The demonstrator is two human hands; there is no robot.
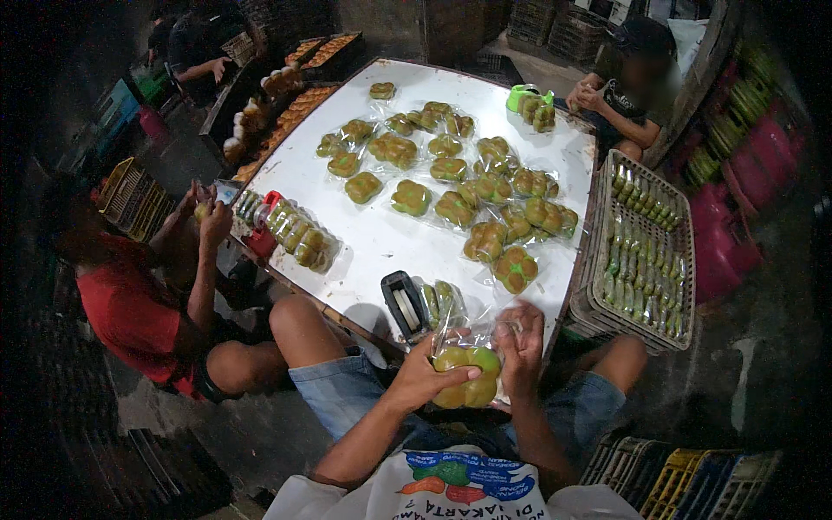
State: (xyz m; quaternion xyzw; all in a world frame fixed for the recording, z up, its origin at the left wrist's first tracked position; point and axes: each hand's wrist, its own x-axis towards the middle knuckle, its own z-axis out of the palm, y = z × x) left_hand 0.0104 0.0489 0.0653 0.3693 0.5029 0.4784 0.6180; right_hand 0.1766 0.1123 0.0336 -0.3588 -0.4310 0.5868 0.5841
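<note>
Cradling the green bun cluster [472, 394] at the table's [364, 234] near edge, the left hand [425, 379] lays its thumb across the front, likely steadying it. The right hand [520, 347] is raised alongside, by clear plastic — its grip I cannot tell. Just beyond, a tape dispenser [404, 307] sits, seemingly for easy reach; bagged buns [412, 198] spread farther out.

A lane crosses the white counter [364, 238] between bagged buns [411, 198] and black tape dispenser [404, 305] (widening toward the left); a crate [691, 269] crowds the right edge.
</note>
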